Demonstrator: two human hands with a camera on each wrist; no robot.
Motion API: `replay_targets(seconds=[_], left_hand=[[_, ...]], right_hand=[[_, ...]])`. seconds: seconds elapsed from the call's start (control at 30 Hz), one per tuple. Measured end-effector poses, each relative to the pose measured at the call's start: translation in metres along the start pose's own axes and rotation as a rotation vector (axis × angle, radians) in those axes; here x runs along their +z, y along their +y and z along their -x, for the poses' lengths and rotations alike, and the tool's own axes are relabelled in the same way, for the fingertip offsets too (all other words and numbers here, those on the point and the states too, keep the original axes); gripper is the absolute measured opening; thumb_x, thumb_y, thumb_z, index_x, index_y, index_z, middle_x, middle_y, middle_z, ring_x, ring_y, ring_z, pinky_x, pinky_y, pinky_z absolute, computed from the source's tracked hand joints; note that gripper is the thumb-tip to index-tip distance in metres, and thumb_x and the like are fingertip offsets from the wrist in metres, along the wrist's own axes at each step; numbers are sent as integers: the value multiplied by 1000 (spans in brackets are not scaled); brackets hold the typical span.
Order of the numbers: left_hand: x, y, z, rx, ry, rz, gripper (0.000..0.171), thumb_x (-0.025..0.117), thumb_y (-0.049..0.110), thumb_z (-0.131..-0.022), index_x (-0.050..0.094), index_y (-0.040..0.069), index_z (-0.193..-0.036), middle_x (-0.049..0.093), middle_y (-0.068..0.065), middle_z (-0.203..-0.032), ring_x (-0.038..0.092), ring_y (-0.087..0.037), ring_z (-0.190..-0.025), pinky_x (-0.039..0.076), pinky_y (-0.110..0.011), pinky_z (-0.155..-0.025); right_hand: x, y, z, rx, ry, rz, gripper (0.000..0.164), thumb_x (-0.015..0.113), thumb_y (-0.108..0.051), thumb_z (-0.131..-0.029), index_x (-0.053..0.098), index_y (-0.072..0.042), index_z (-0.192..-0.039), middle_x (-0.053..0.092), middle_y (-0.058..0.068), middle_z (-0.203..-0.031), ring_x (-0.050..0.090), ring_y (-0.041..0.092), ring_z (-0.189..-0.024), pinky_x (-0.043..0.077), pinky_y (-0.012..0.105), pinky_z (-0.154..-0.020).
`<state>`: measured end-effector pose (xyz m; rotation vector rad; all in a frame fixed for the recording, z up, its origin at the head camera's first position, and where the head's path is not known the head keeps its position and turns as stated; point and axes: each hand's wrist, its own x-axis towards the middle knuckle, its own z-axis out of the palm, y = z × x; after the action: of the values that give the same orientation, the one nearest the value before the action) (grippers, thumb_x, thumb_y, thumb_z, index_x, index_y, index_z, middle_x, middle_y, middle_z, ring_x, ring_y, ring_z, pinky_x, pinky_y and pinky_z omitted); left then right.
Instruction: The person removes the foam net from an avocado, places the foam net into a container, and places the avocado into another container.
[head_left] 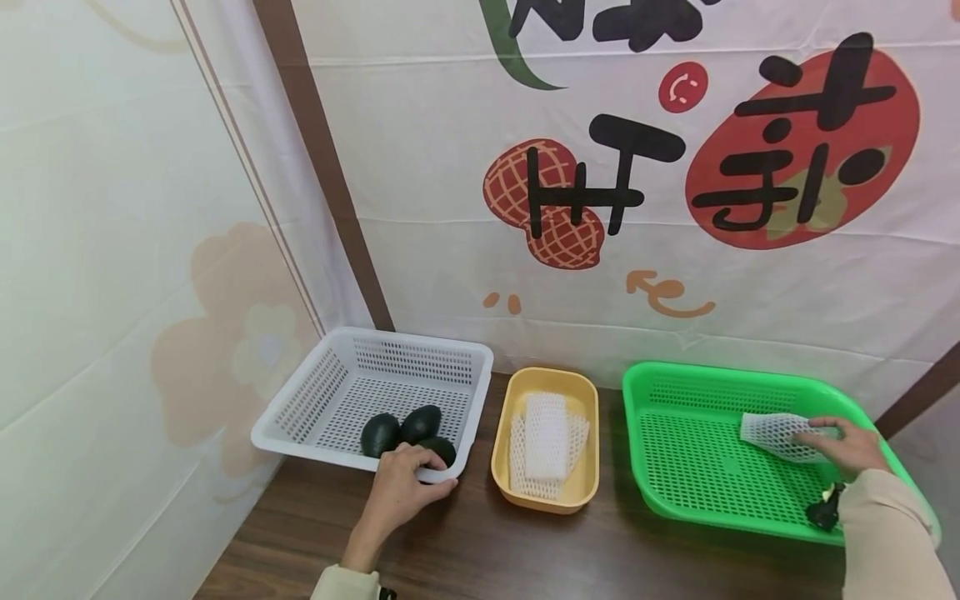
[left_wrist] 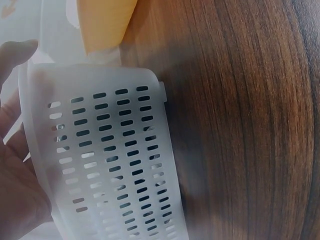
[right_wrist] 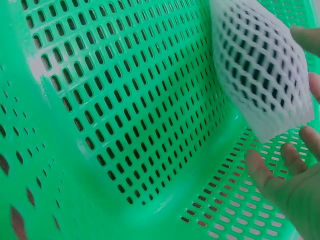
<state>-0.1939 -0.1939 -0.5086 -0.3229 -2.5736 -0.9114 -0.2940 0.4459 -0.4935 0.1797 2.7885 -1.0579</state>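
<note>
At the near right corner of the white basket [head_left: 300, 445], my left hand [head_left: 405, 483] reaches over the rim. Its fingertips are right at a dark green avocado [head_left: 442, 451], which they partly cover; the thumb lies outside the rim. Two more avocados [head_left: 380, 435] rest beside it. In the green basket [head_left: 675, 500], an avocado in a white foam net sleeve [right_wrist: 260, 65] lies towards the right side. My right hand [head_left: 847, 446] is at the sleeve's right end, with its fingers spread apart around it in the right wrist view.
Between the baskets stands a yellow tray [head_left: 501, 467] with several flat foam net sleeves [head_left: 546, 437]. All of them stand on a brown wooden table [head_left: 480, 550]. A printed cloth [head_left: 420, 250] hangs close behind, and another panel [head_left: 150, 250] borders the left side.
</note>
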Motion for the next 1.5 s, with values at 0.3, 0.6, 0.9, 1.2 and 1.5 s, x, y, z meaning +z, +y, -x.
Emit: replay_targets(seconds=[0.3, 0.6, 0.9, 1.2, 1.5], left_hand=[[-1, 0, -1, 6, 3, -7, 22, 81, 33, -57, 63, 25, -67, 60, 15, -69, 50, -12, -69, 36, -33, -69], [-1, 1, -1, 0, 2, -4, 23, 82, 33, -56, 63, 25, -66, 60, 15, -69, 49, -11, -69, 36, -34, -69], [1, -1, 0, 2, 14, -13, 23, 82, 33, -56, 62, 27, -65, 58, 19, -68, 48, -8, -68, 36, -32, -67], [1, 0, -1, -8, 7, -26, 23, 82, 34, -56, 62, 27, -65, 58, 18, -68, 48, -8, -69, 36, -32, -68], [-1, 2, -1, -15, -16, -13, 23, 81, 34, -57, 63, 25, -67, 60, 16, -70, 48, -9, -69, 36, -34, -70]], right_hand=[[6, -2, 0, -102, -76, -56, 66, 61, -30, -83, 24, 15, -115, 28, 41, -113, 34, 56, -100, 42, 50, -66], [9, -1, -3, -49, -141, -66, 72, 62, -37, -81, 29, 8, -125, 18, 47, -122, 30, 59, -104, 44, 48, -66], [16, -7, 0, -89, -148, -174, 66, 65, -21, -80, 23, 8, -121, 38, 41, -105, 53, 33, -80, 47, 43, -58], [21, -1, -7, -92, -87, -109, 67, 63, -29, -81, 25, 7, -122, 41, 35, -101, 53, 30, -76, 46, 38, -56], [26, -5, -5, -25, -65, -286, 68, 62, -34, -82, 23, 6, -120, 26, 38, -112, 49, 44, -86, 49, 46, -64]])
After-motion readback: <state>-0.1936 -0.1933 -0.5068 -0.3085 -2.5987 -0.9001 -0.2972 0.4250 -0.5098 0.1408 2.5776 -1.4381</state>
